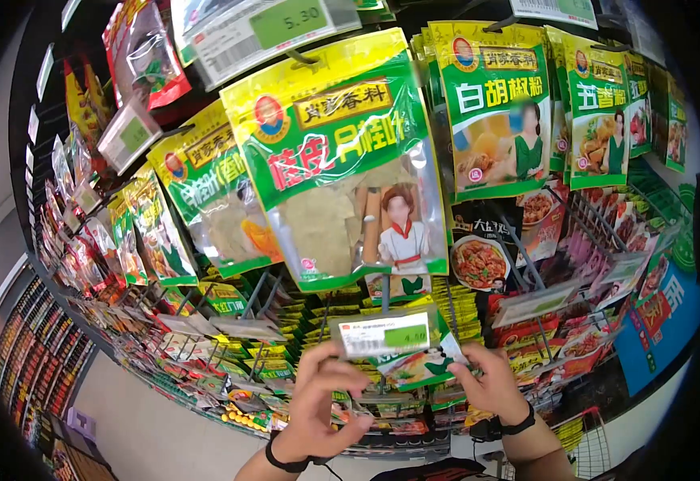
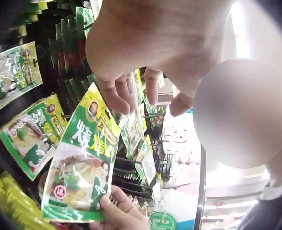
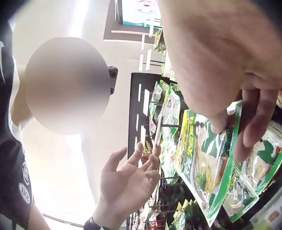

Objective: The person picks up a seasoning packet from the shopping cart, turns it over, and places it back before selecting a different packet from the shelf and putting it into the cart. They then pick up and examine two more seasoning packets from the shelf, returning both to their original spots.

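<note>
My right hand (image 1: 496,386) pinches the edge of a green and yellow seasoning packet (image 1: 418,367) between thumb and fingers. In the left wrist view the packet (image 2: 86,160) faces the camera, with large characters, a food picture and a small portrait on its front; the right thumb (image 2: 107,203) presses on its lower corner. A price tag (image 1: 386,333) covers the packet's upper part in the head view. My left hand (image 1: 316,405) is raised to the left of the packet, its fingers loosely bent and holding nothing. In the right wrist view the left palm (image 3: 129,187) faces upward.
A large bay leaf packet (image 1: 342,176) hangs in front above my hands. White pepper packets (image 1: 494,112) and five-spice packets (image 1: 598,120) hang to its right. Metal hooks (image 1: 266,293) with price tags stick out from the rack. A wire basket (image 1: 586,449) stands at lower right.
</note>
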`<state>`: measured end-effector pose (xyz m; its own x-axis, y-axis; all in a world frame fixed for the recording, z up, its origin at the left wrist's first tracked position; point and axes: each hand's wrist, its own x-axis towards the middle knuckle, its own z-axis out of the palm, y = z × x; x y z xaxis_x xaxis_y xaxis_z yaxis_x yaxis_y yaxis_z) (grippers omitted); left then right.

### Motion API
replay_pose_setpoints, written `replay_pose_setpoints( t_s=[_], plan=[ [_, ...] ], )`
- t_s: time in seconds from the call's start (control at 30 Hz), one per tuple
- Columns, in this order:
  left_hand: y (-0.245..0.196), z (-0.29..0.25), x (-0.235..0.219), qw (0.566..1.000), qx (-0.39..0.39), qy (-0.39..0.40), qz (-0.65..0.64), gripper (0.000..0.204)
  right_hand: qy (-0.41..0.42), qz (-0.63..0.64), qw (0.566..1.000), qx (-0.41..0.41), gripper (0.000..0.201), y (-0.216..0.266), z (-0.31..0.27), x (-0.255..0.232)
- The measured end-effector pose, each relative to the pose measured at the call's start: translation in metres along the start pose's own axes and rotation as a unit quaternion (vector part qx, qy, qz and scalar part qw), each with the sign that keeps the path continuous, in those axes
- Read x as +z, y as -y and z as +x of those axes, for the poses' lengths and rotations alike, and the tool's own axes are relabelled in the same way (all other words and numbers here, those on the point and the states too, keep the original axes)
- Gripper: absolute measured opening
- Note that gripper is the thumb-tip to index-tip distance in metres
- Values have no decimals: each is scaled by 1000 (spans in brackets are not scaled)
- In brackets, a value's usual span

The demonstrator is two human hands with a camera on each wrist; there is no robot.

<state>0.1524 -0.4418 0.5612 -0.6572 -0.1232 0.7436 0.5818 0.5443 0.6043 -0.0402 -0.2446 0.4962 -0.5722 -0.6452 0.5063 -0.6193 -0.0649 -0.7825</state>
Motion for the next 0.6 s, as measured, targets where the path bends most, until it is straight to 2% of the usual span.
replay_pose_setpoints(
  t_s=[0.07, 0.1, 0.17, 0.27, 0.3, 0.4, 0.43, 0.53, 0.6],
  plan=[
    [-10, -1, 4, 1000, 5, 0, -7, 52, -4, 30, 1000, -3, 20, -9, 1, 0],
    [-7, 0, 4, 999, 41, 16, -24, 62, -5, 44, 999, 9, 20, -8, 2, 0],
    [0, 9, 11, 994, 105, -1, -32, 68, -6, 90, 996, 26, 19, -6, 4, 2],
    [6, 27, 13, 989, 145, -9, -13, 83, 11, 51, 998, -19, 20, 7, 15, -5],
    [7, 30, 12, 990, 144, -10, -7, 84, 22, 49, 998, -42, 13, 0, 16, -3],
    [10, 35, 14, 988, 154, -12, 15, 81, 46, 162, 986, 11, 15, -9, 12, 7],
    [11, 36, 14, 987, 160, -6, 30, 81, 22, 184, 982, 24, 23, -8, 10, 11],
    [13, 37, 15, 984, 166, -4, 59, 75, 46, 197, 976, 86, 22, -22, 3, 13],
    [15, 38, 16, 984, 168, 0, 65, 73, 28, 222, 970, 89, 20, -22, -1, 17]
  ],
)
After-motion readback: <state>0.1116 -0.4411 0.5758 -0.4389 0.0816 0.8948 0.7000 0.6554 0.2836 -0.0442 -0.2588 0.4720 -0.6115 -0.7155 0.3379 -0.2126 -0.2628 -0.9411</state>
